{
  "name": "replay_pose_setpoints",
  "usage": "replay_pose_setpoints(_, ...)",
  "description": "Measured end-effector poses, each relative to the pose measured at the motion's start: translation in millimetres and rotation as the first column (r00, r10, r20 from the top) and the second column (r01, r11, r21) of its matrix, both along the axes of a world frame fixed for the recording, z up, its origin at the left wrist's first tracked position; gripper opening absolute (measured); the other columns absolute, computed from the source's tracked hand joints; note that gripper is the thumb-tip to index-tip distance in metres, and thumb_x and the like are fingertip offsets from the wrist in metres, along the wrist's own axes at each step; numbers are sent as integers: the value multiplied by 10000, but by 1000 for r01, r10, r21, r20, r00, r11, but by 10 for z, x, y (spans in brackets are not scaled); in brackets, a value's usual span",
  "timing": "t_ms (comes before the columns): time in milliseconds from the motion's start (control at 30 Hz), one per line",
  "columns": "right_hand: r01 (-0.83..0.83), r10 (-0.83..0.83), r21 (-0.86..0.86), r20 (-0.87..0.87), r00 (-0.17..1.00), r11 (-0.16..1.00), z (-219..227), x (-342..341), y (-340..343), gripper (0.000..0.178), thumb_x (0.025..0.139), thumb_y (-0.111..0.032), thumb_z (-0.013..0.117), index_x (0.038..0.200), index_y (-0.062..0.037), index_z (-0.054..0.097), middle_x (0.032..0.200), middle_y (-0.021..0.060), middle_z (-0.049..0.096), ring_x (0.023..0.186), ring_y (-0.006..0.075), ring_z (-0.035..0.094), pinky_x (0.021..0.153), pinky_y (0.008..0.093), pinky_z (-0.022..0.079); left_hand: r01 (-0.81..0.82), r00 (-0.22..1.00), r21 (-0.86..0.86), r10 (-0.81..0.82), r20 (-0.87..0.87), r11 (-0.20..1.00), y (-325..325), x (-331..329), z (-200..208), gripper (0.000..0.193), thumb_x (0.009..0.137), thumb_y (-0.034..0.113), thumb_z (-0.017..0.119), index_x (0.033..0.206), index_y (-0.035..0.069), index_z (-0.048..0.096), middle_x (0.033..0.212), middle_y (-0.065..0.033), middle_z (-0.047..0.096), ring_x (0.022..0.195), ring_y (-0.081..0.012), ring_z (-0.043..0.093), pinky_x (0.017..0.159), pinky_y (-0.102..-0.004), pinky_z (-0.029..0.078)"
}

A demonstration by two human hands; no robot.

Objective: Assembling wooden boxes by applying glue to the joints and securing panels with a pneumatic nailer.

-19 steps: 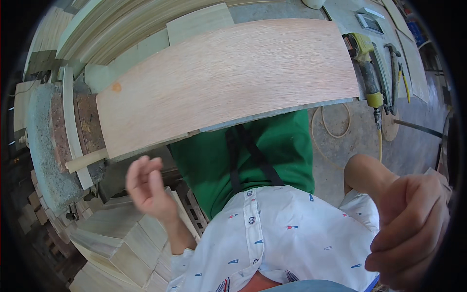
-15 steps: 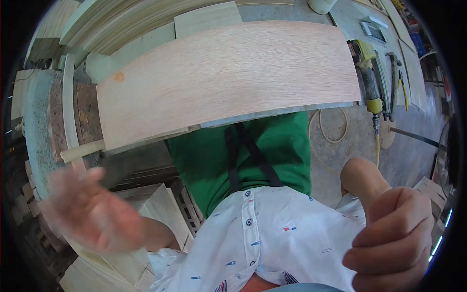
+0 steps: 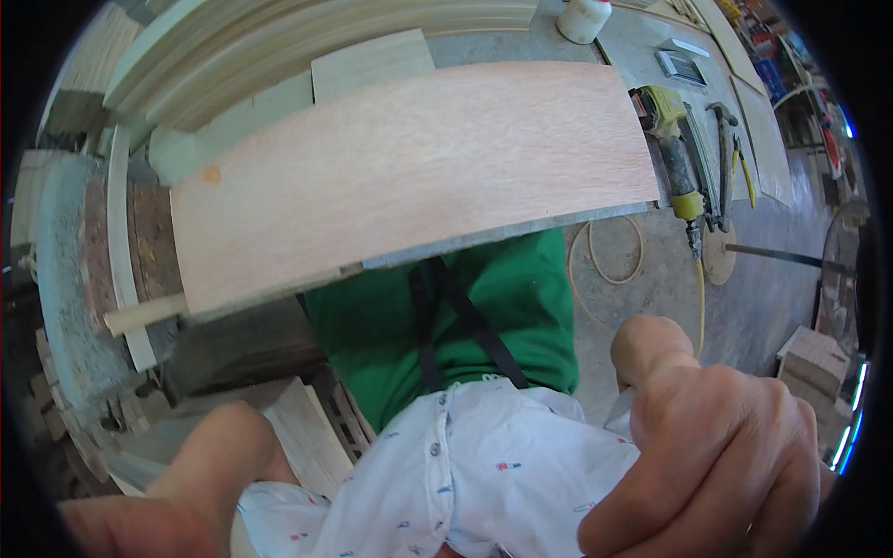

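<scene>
A broad thin plywood sheet (image 3: pixel 419 172) with a pale pinkish face lies on the work surface in front of me, apart from both hands. Low on the right, my right hand (image 3: pixel 721 446) is raised with its fingers curled in; whatever may be inside them is hidden. My left hand (image 3: pixel 139 528) is at the lower left edge, cut off by the rim, so its fingers do not show. A light wooden strip (image 3: pixel 144 314) sticks out beside the sheet's near left corner.
Right of the sheet lie a yellow-green air tool (image 3: pixel 674 149) with its hose (image 3: pixel 699 307), a hammer (image 3: pixel 722 158) and yellow-handled pliers (image 3: pixel 744 172). A white bottle (image 3: pixel 583 20) stands behind. Stacked boards (image 3: pixel 316 56) fill the far left, and wooden panels (image 3: pixel 312 432) stand below left.
My left hand has dropped from beside the strip to the lower left edge. The right hand, still curled, has turned and shifted slightly left. The whole view has shifted a little.
</scene>
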State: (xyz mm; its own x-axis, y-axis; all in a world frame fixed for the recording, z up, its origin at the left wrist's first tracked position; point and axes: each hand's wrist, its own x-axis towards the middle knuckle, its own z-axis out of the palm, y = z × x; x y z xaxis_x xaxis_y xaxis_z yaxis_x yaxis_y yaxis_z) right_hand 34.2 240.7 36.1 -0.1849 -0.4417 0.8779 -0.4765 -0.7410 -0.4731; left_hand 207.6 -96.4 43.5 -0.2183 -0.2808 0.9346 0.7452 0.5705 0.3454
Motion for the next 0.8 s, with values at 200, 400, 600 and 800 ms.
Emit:
replay_pose_setpoints(200,-52,52,6,-8,999,999,15,-108,-49,158,913,-177,587,1017,-58,596,754,29,628,622,150,644,595,217,544,8,1000,8,-8,-25,1000,-148,211,28,334,907,184,515,1138,-40,606,1171,-222,584,1106,-366,558,969,-513,431)
replay_pose_setpoints(400,-83,83,6,-1,997,997,5,-46,-100,165,912,-183,595,1018,-56,598,753,29,631,620,146,644,595,213,543,37,999,9,-37,-34,999,-23,175,35,330,905,193,514,1122,-35,609,1144,-216,585,1095,-355,552,956,-504,430)
replay_pose_setpoints(600,-89,89,34,-10,996,995,13,-81,-170,171,911,-188,603,1018,-55,599,752,28,634,618,142,644,595,208,542,91,994,35,-89,-63,995,-305,493,4,326,903,202,512,1107,-31,613,1118,-209,585,1084,-343,546,943,-495,428)
replay_pose_setpoints(800,-137,136,38,21,990,990,-25,-2,-294,178,910,-194,612,1019,-53,601,750,27,636,616,137,643,595,203,541,103,994,46,-101,-51,994,20,208,-37,323,900,211,511,1092,-26,616,1091,-203,586,1073,-332,540,930,-486,426)
